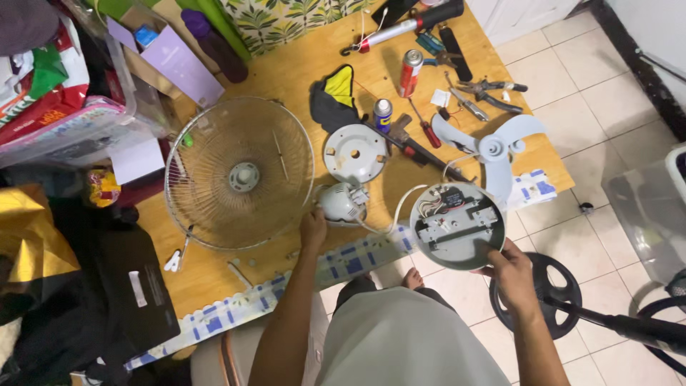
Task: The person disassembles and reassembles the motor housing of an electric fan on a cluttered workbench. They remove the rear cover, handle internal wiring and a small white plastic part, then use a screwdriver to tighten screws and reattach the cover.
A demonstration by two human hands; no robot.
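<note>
1. Holding a round grey housing by its lower right rim, the right hand has its fingers curled closed on the edge; the housing hangs past the bench's front edge, open side up, wiring and a small black part showing inside.
2. Resting on the white motor body near the front edge of the bench, the left hand touches its lower side; whether the fingers are closed around it I cannot tell.
3. White cords join motor and housing, so the two likely move as one.
4. The housing looks like light, stiff plastic, best held by the rim, away from the wiring. The motor is probably the heavy piece and wants a full grip on its casing.
5. Just left of the motor lies a wire fan guard, springy and easily bent; a pale blade lies near the right edge.
6. Packages: a red spray can and a short blue one mid-bench, a lilac box at the back left, and red and green bags off the left edge.
</note>
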